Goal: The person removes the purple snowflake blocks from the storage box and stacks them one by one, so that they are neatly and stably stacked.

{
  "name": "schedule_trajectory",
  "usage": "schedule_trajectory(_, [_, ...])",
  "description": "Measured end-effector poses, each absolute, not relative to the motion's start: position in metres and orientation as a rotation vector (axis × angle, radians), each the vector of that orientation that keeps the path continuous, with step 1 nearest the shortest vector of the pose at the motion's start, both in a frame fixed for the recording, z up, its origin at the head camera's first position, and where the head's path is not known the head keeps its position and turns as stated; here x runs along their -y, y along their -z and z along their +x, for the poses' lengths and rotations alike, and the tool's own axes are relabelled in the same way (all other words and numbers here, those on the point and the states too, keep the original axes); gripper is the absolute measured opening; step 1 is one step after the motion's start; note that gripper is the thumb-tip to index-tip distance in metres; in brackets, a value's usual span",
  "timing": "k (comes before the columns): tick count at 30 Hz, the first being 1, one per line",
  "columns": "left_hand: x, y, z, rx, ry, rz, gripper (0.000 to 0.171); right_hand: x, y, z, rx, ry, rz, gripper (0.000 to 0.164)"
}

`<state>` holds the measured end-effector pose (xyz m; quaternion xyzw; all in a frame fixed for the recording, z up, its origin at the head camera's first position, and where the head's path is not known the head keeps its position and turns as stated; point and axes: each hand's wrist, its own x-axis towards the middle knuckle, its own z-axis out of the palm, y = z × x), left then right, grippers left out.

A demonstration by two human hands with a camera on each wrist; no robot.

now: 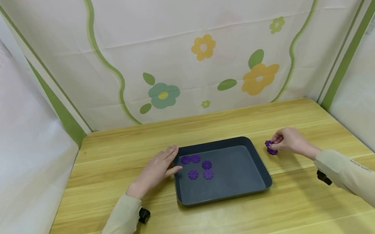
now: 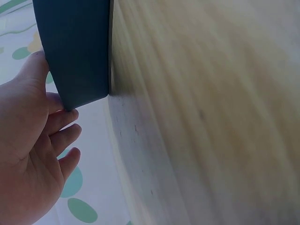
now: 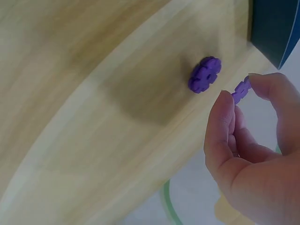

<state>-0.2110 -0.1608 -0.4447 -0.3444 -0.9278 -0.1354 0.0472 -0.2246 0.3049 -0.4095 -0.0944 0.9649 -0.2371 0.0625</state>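
Note:
My right hand (image 1: 291, 142) pinches a purple notched disc (image 3: 242, 90) between thumb and fingertip, just right of the tray. Below it on the table, close by, lies more of the same, a small purple stack (image 3: 205, 76). My left hand (image 1: 156, 168) rests at the far left corner of the dark grey tray (image 1: 234, 175), fingers fairly straight and thumb over the left rim. In the left wrist view its fingertips touch the tray's outer wall (image 2: 77, 51). Several purple discs (image 1: 206, 165) lie flat inside the tray, toward its left side.
The tray stands on a wooden table (image 1: 235, 225). Behind the table hangs a white cloth (image 1: 169, 53) printed with flowers and leaves, and similar cloth sides close it in at left and right. Each wrist carries a small black camera (image 1: 144, 215).

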Motion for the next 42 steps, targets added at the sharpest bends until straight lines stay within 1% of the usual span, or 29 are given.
schedule_trajectory(5, [0.162,0.445,-0.211,2.84,0.42,-1.044,0.068,-0.311,0.416,-0.222,-2.906,0.705,-0.278,0.028])
schedule_trajectory(12, [0.162,0.446,-0.211,2.833,0.423,-1.045,0.068,-0.315,0.424,-0.222,-2.902,0.689,-0.233,0.024])
schedule_trajectory(18, [0.162,0.446,-0.211,2.833,0.419,-1.045,0.068,-0.315,0.427,-0.222,-2.901,0.695,-0.248,0.021])
schedule_trajectory(42, [0.162,0.446,-0.211,2.844,0.445,-1.042,0.069,-0.317,0.429,-0.219,-2.91,0.704,-0.261,0.022])
